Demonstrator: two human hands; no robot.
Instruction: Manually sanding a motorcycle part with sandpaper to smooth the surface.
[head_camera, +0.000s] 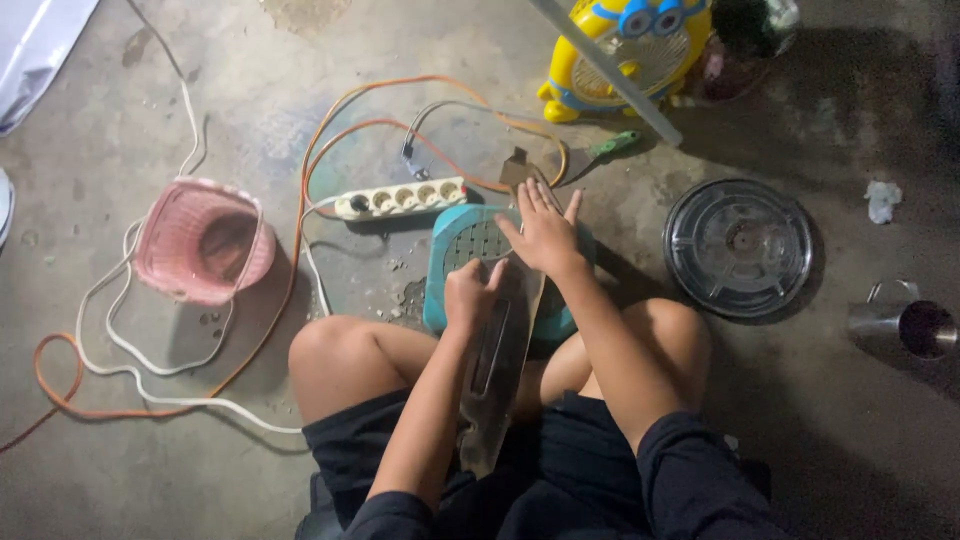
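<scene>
A: What's in the hands?
B: Long dark flat piece (497, 365) w/ a slot down its middle, running from the lap up over a teal plastic stool (455, 250) on the concrete floor (200, 480), btwn the knees.
A: Left hand?
B: Left hand (470, 296) curled round the piece's upper left edge, thumb up.
A: Right?
B: Right hand (545, 232) flat, fingers straight & close together, palm pressing on the piece's top end over the stool.
A: Around it?
B: White power strip (400, 198) just beyond the stool, orange cable (300, 215) & white cable (150, 368) looping left. Pink basket (203, 240) on its side further left. Round dark lid (739, 248) to the right, metal cup (905, 322) past it. Yellow toy-shaped fan (620, 45) at top.
</scene>
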